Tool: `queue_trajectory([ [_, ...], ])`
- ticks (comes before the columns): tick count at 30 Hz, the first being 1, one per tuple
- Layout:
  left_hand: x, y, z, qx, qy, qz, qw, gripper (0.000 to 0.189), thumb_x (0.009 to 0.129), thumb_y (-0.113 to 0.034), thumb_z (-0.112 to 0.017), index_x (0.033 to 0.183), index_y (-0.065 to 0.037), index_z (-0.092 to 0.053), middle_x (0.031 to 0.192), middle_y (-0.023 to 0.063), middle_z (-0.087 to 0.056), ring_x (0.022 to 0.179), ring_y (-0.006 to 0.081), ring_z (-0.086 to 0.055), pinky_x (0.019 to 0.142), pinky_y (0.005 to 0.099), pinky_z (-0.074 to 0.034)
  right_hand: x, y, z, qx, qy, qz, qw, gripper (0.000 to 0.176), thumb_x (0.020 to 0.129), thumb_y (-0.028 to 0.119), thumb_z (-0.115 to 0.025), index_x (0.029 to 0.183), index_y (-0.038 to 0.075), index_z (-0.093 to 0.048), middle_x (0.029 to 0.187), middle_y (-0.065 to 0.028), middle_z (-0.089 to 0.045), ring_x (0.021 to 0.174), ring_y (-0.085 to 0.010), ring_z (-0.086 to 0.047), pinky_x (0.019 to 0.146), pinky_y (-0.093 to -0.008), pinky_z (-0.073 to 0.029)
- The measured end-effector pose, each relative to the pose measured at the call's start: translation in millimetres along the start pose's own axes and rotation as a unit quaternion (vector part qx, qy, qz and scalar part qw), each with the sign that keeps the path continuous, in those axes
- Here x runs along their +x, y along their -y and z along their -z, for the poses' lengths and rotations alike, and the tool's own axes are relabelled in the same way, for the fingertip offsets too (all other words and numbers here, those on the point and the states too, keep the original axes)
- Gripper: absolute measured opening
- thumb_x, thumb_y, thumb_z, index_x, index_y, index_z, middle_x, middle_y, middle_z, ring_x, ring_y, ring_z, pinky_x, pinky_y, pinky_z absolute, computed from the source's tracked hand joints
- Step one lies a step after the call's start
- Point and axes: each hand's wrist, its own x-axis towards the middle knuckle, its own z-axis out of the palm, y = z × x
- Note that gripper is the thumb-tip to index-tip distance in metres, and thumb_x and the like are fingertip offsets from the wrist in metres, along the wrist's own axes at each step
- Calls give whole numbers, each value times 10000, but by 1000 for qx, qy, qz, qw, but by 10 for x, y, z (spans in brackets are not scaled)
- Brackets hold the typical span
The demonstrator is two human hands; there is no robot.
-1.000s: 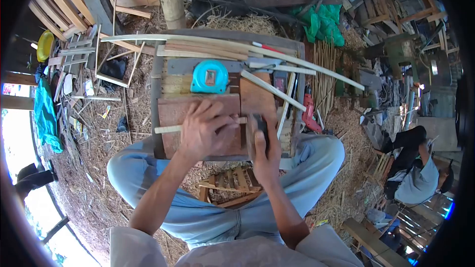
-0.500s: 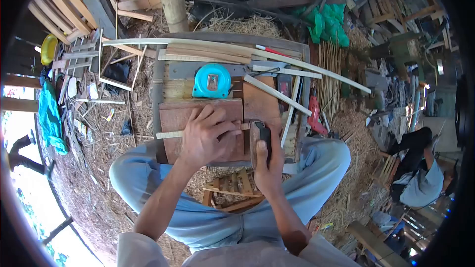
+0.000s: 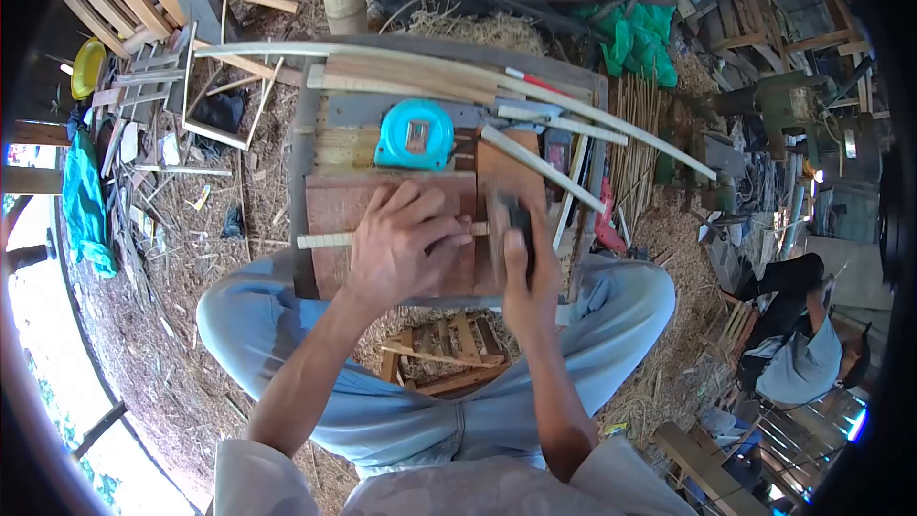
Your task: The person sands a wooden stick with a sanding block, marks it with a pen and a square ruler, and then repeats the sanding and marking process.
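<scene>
My left hand (image 3: 401, 244) presses a thin light wooden strip (image 3: 325, 241) onto a reddish-brown board (image 3: 330, 272), its fingers bent and closed around the strip. The strip's end shows just past my fingertips. Close by on the right, my right hand (image 3: 530, 272) grips a dark block-like tool (image 3: 517, 220), slightly blurred, with the thumb along its near side. A turquoise tape measure (image 3: 416, 135) lies beyond the board, and long pale wooden strips (image 3: 543, 167) lie to its right.
A red-handled tool (image 3: 607, 229) is beyond the bench's right edge. Bent legs in jeans (image 3: 621, 325) flank the low bench (image 3: 304, 134). A small slatted wooden piece (image 3: 444, 349) lies between them. Another person (image 3: 802, 363) sits at the far right.
The block-like tool in my right hand has shifted slightly right, away from my left hand, and is blurred. My left hand still holds the strip. The whole view has shifted slightly.
</scene>
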Motion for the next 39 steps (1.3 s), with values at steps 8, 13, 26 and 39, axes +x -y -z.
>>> queue_trajectory([
  [8,1,4,7,1,-8,-2,1000,136,713,-202,-817,784,-130,-727,829,11,-550,877,218,-577,748,390,-435,63,-25,-75,29,7,13,999,518,1072,366,-427,1422,-13,-473,1326,-247,-580,1285,-350,-534,1074,-410,-396],
  [13,-16,-9,-26,3,-7,4,1000,137,721,-206,-818,788,-128,-728,835,3,-556,871,218,-573,755,394,-430,75,-7,-85,34,-20,-24,999,514,1059,345,-467,1420,-21,-478,1322,-258,-575,1297,-378,-508,1083,-442,-385],
  [26,9,25,-35,13,-30,-12,999,152,723,-210,-821,804,-114,-734,820,17,-583,859,233,-581,747,403,-432,-348,-24,-25,40,-6,-14,999,485,1057,278,-483,1434,-26,-458,1357,-291,-548,1250,-444,-535,1060,-475,-409],
  [39,59,1,46,23,-67,-33,997,196,771,-135,-791,955,-86,-748,942,63,-667,918,282,-644,798,404,-505,-334,77,-78,-160,-67,43,984,543,1026,264,-529,1492,39,-362,1335,-245,-528,1216,-415,-528,1028,-490,-366],
])
